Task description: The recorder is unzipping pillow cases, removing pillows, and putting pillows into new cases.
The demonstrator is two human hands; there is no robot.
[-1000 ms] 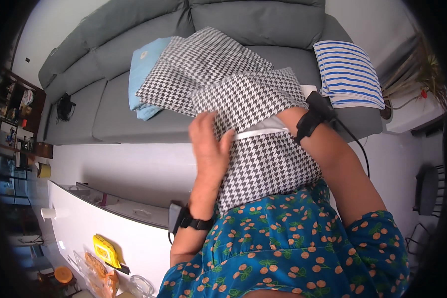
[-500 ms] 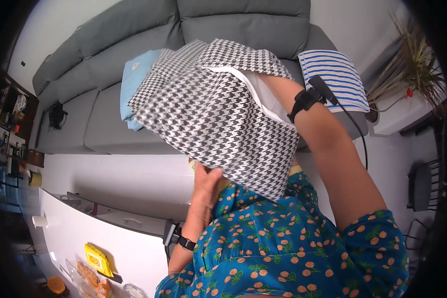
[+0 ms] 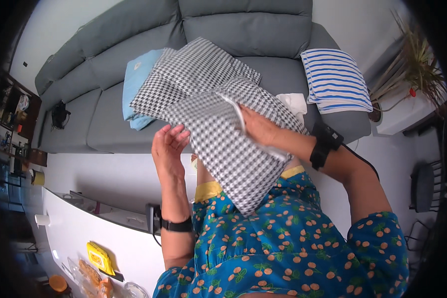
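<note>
A black-and-white houndstooth cushion cover (image 3: 223, 149) hangs slack over my lap, its white-edged opening toward the right. Into that opening reaches my right hand (image 3: 257, 126); the fingertips are hidden by the fabric, and the cover hangs from this hand. Beside the cover's left edge, my left hand (image 3: 169, 149) is raised with fingers apart and slightly bent, holding nothing. Behind the cover, a second houndstooth piece (image 3: 198, 59) lies on the sofa seat. It partly overlaps a light blue folded cloth (image 3: 136, 84).
The grey sofa (image 3: 109, 119) spans the far side. On its right lie a blue-and-white striped folded cloth (image 3: 335, 79) and a white cloth (image 3: 295, 105). A white table (image 3: 129, 253) at lower left carries a yellow wipes pack (image 3: 100, 258). A plant (image 3: 414, 64) stands far right.
My left hand has come off the cover's lower edge and risen to its left. My right hand has drawn back toward me and lower, partly out of the opening. The white cloth has come into view.
</note>
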